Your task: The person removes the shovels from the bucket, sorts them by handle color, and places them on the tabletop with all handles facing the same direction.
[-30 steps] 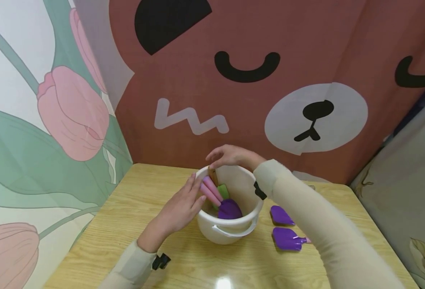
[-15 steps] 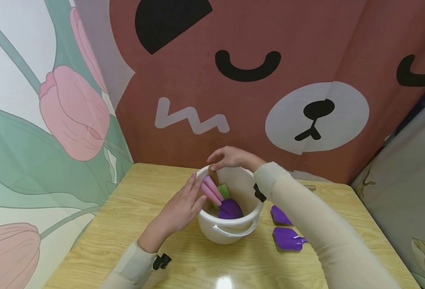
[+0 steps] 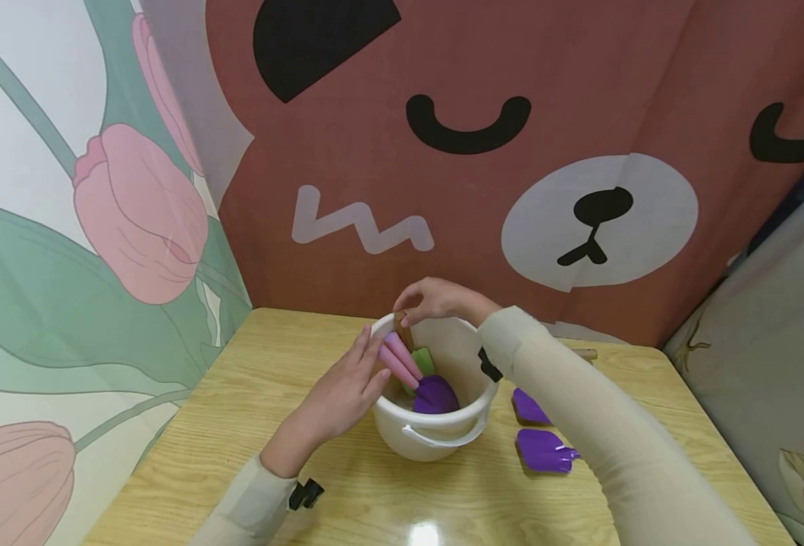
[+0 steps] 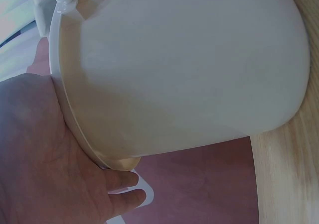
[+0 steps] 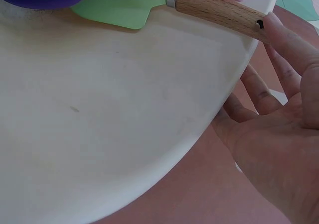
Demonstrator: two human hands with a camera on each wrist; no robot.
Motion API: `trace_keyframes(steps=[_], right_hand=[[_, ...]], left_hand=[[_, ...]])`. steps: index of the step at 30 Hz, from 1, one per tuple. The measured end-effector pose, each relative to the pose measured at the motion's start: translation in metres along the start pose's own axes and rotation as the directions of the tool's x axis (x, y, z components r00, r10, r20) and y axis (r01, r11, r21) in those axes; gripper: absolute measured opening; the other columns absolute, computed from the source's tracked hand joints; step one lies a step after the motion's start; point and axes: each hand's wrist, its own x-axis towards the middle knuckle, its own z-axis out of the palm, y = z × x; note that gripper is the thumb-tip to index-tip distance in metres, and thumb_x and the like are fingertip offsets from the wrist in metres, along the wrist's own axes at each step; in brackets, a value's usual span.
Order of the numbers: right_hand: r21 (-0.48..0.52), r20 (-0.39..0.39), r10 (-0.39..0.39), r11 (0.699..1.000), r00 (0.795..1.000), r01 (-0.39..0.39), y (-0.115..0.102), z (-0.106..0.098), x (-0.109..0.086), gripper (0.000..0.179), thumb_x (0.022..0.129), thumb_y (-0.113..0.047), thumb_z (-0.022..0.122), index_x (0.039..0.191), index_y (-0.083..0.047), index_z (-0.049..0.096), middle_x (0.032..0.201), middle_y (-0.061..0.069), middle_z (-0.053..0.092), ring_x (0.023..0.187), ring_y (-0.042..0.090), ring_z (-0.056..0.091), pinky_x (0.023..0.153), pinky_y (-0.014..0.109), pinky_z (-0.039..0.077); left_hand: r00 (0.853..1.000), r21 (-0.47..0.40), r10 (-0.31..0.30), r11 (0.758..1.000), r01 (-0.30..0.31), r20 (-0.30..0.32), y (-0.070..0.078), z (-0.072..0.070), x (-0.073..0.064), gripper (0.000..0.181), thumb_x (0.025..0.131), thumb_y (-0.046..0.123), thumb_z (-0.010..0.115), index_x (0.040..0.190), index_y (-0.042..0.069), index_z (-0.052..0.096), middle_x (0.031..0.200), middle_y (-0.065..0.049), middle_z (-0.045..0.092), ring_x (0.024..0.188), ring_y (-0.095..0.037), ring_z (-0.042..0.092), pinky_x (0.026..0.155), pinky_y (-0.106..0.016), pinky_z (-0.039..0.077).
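A white bucket (image 3: pixel 402 438) stands on the table with its handle hanging at the front. My left hand (image 3: pixel 343 385) rests on its left rim, fingers fairly straight; the left wrist view shows the palm (image 4: pixel 45 149) against the rim. At the back rim, my right hand (image 3: pixel 439 298) pinches the wooden handle end of a green spatula (image 5: pixel 214 12) between thumb and finger. The spatula leans inside the bucket, its green blade (image 3: pixel 422 361) low and partly covered. Beside it lean purple toy shovels (image 3: pixel 436 396) with pink handles (image 3: pixel 400 359); their overlap hides how many.
To the bucket's right, two purple shovels (image 3: pixel 545 450) lie on the wooden table (image 3: pixel 293 349), their handles hidden by my right sleeve (image 3: pixel 579 402). A light wooden stick end (image 3: pixel 586 354) shows behind that sleeve. A printed curtain (image 3: pixel 347 273) hangs behind the table.
My right thumb and finger have lowered slightly and closed around the spatula's handle end. The left hand and the bucket stay in place.
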Motion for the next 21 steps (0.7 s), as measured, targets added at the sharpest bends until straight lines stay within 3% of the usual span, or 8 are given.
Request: trace_keyframes(steps=[15, 21], right_hand=[[-0.011, -0.007, -0.031, 0.999, 0.999, 0.031, -0.002, -0.006, -0.002, 0.024, 0.093, -0.024, 0.075, 0.115, -0.015, 0.072, 0.119, 0.001, 0.070, 0.116, 0.020, 0.060, 0.101, 0.037, 0.048], [0.053, -0.015, -0.048, 0.997, 0.999, 0.048, 0.000, -0.013, -0.007, 0.023, 0.094, -0.025, 0.074, 0.114, -0.015, 0.069, 0.117, 0.001, 0.069, 0.115, 0.020, 0.060, 0.100, 0.038, 0.048]], left_hand=[[1.000, 0.011, 0.012, 1.000, -0.012, -0.010, 0.001, -0.001, 0.000, 0.064, 0.110, 0.043, 0.036, 0.163, 0.011, 0.019, 0.170, -0.011, 0.001, 0.152, -0.034, 0.023, 0.119, -0.053, 0.031], [1.000, 0.011, 0.010, 1.000, -0.010, -0.007, -0.001, 0.000, 0.001, 0.065, 0.110, 0.043, 0.037, 0.163, 0.010, 0.019, 0.170, -0.012, 0.002, 0.152, -0.035, 0.024, 0.119, -0.054, 0.031]])
